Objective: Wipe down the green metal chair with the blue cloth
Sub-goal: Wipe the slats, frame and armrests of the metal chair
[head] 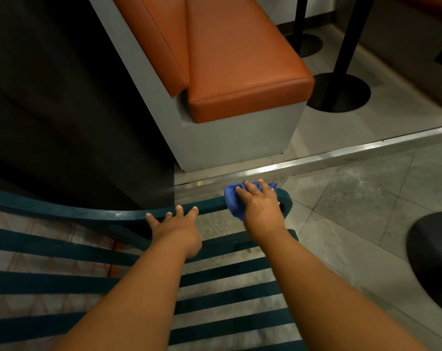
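Note:
The green metal chair (63,249) fills the lower half of the head view, its slatted seat running left to right and its curved armrest bar crossing the middle. My left hand (175,228) lies flat on that bar with the fingers straight. Further right, my right hand (261,209) presses the blue cloth (232,198) onto the rounded end of the armrest. The cloth is bunched under the palm, and blue folds show on the left of the hand and beyond the fingertips.
An orange cushioned bench (240,62) on a grey base stands just beyond the chair, past a metal floor strip (341,153). Black table posts with round bases (338,92) stand at upper right. Another dark round base (435,262) sits at the right edge. A dark wall is left.

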Action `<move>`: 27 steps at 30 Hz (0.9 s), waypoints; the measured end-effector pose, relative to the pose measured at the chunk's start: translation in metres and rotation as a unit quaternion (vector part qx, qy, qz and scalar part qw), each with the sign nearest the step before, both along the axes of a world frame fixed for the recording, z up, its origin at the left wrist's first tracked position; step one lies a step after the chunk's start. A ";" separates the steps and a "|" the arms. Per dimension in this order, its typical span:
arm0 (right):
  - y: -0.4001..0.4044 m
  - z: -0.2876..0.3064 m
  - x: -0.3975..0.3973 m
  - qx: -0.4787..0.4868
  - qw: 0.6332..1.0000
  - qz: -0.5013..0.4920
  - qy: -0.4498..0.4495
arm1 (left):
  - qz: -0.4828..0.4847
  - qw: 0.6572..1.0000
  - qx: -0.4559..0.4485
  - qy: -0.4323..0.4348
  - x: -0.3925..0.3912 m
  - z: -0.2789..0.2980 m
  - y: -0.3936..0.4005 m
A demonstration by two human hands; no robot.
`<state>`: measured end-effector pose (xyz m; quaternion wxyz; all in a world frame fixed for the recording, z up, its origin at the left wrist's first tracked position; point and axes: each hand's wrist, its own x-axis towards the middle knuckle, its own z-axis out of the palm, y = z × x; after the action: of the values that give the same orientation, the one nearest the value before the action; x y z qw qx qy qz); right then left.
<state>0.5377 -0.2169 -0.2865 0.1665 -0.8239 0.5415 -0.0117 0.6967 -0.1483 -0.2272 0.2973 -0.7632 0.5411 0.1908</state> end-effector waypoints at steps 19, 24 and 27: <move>-0.006 -0.004 -0.017 0.039 0.991 -0.094 -0.087 | -0.033 0.999 -0.019 0.025 -0.024 -0.013 -0.020; 0.004 -0.015 -0.015 -0.004 0.994 -0.048 -0.096 | -0.041 0.999 -0.025 0.016 -0.023 -0.014 -0.021; -0.009 -0.018 -0.041 0.047 0.985 -0.066 -0.149 | -0.045 0.999 -0.023 0.013 -0.022 -0.014 -0.020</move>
<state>0.4964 -0.2263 -0.3047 0.2826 -0.7669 0.5635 -0.1204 0.6748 -0.1684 -0.2414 0.2811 -0.7417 0.5833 0.1750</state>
